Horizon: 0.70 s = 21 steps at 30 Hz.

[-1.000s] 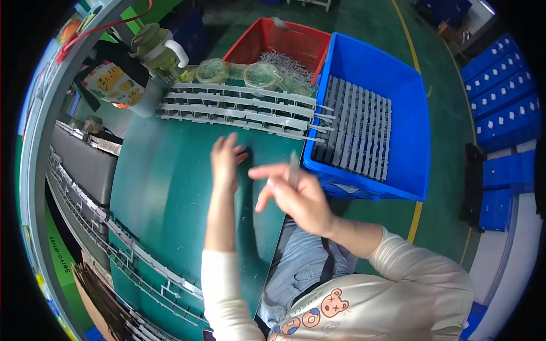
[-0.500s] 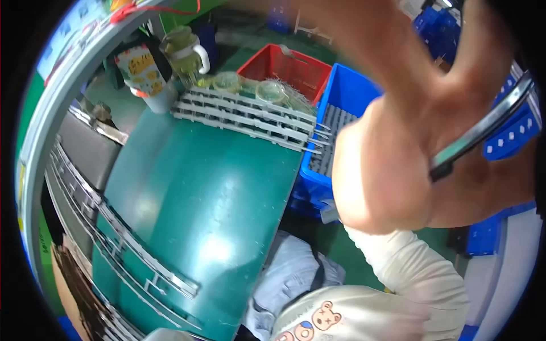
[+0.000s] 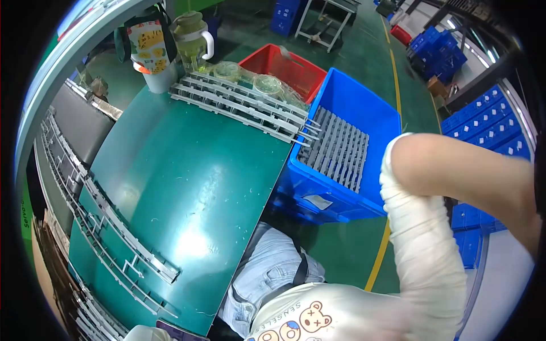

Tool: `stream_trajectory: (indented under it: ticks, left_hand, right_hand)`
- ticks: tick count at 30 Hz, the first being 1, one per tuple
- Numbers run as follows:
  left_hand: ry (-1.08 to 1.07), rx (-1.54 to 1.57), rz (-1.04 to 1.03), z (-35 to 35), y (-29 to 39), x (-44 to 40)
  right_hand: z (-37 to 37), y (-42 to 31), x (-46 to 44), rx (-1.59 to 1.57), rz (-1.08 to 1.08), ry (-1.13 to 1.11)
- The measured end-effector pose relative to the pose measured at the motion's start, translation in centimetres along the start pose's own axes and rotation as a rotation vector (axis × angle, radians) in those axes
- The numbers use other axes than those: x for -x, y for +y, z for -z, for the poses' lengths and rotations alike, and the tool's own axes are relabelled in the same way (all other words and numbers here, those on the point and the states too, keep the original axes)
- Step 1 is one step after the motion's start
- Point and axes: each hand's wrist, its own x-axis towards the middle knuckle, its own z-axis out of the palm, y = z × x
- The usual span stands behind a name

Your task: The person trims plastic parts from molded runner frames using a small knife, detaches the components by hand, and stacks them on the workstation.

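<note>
My right hand is out of view; only the bare forearm, folded back toward the head at the right edge, and the cream sleeve show. My left hand does not show either. At the bottom edge a pale piece of cloth lies beside the corner of a dark flat object that I cannot make out. On the green tabletop to the left are long, thin grey plastic strips. A stack of grey slatted strips spans the table's far edge.
A blue bin holding rows of grey strips stands right of the table. Behind are a red bin, a jug, a white cup and tape rolls. Blue crates stand at right.
My blurred right hand, earlier large before the camera with a shiny dark-edged band near it, has left the view. The view has shifted slightly, showing more of the blue bin and floor.
</note>
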Motion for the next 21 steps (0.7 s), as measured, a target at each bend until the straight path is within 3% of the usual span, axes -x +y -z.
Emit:
stream_trajectory:
  ticks: [11,17,21]
  left_hand:
    - [0.042,-0.037,0.068,-0.7,-0.9,1.5]
    - [0.058,-0.084,0.130,0.0,-1.2,2.5]
    - [0.088,-0.163,0.159,4.3,-1.7,5.7]
  right_hand:
    - [3.2,5.2,-5.0,0.707,0.119,-0.027]
    - [4.5,8.3,-5.2,0.907,0.089,-0.068]
    - [4.8,8.8,-4.3,0.962,0.080,-0.099]
